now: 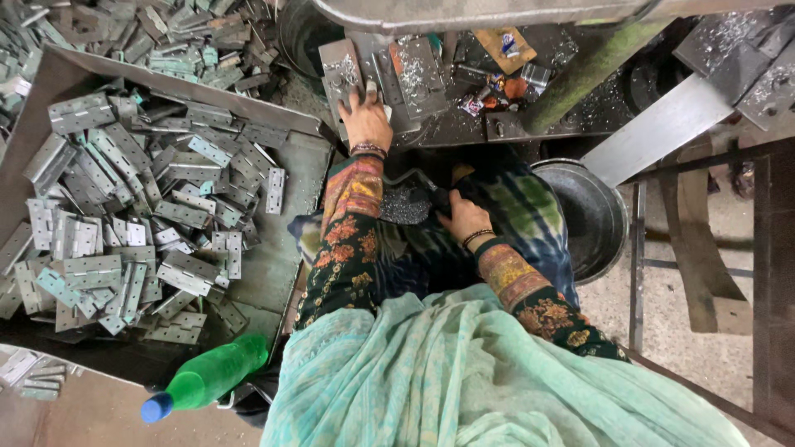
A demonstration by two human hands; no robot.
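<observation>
Two bare hands, left hand point(365, 121) pressing flat steel plate point(342, 73), right hand point(465, 217) on lap

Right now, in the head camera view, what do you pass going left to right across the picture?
Tray of metal hinges → green plastic bottle → left hand on a metal piece at the bench → right hand in the lap → round metal bowl → flat metal bar.
</observation>
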